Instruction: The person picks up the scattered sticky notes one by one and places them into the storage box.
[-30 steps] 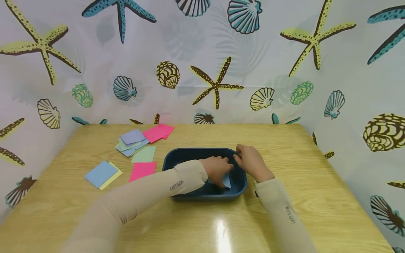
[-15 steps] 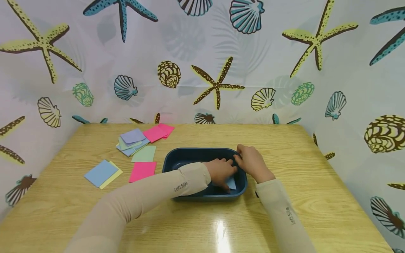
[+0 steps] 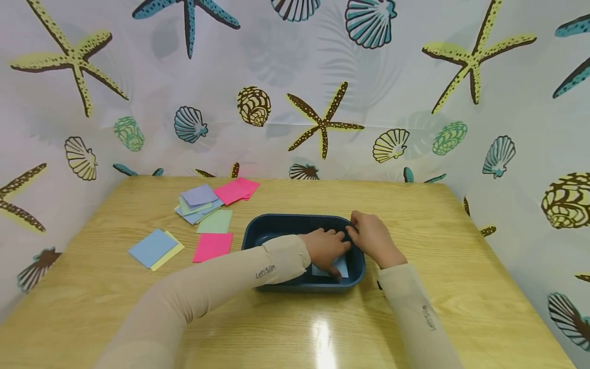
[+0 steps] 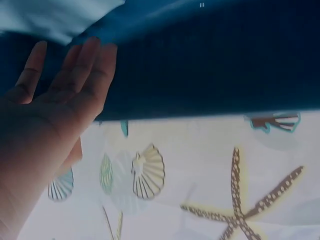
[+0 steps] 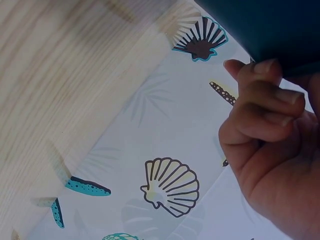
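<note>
Plainly, one blue bin (image 3: 304, 289) holds at least one pale-blue paper (image 3: 342, 267), partly beneath the left hand (image 3: 326, 250), its fingers spread; the right hand (image 3: 375, 239) grips the bin's far right rim.

Left hand (image 4: 55, 117) with fingers (image 4: 101, 75) extended, tips near pale blue paper (image 4: 55, 17), dark blue bin (image 4: 210, 65) across the top, white cloth (image 4: 200, 137) with shells (image 4: 150, 172) and starfish (image 4: 240, 217) below

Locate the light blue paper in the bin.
In the head view, the light blue paper lies toward the right end of the dark blue bin, partly under the left hand.
</note>
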The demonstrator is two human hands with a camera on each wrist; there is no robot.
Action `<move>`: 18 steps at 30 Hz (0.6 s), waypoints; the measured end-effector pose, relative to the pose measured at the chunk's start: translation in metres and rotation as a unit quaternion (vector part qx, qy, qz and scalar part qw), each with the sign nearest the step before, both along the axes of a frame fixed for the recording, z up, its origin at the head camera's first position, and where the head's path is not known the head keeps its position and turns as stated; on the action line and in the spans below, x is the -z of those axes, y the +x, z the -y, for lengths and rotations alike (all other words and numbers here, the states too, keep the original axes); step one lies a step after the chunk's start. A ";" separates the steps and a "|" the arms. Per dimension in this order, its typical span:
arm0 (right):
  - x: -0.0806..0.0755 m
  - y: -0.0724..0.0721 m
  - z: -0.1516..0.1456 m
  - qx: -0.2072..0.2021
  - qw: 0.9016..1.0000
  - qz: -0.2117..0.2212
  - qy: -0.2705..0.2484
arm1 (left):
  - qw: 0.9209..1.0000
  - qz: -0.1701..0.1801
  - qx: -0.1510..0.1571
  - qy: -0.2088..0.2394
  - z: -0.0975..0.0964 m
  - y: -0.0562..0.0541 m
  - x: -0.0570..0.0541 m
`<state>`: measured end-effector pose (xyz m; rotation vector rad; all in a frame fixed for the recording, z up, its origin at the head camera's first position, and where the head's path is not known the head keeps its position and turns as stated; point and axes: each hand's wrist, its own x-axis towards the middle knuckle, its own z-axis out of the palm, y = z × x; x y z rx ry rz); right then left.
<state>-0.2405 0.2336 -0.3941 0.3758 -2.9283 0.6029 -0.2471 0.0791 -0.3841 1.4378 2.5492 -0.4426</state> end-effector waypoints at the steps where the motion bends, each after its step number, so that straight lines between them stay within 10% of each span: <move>1: 0.000 0.000 0.000 0.001 1.000 0.003 0.000 | 1.000 -0.002 0.003 0.002 0.002 0.001 -0.005; 6: 0.001 0.001 0.000 -0.001 1.000 -0.003 0.003 | 0.996 0.030 0.023 0.083 0.029 -0.004 -0.033; 10: 0.001 0.002 0.000 -0.002 1.000 -0.011 0.007 | 0.974 0.067 -0.006 0.215 0.073 -0.025 -0.051; 18: -0.003 0.005 0.005 -0.005 1.000 -0.015 0.007 | 0.899 0.017 -0.229 0.372 0.202 -0.087 -0.037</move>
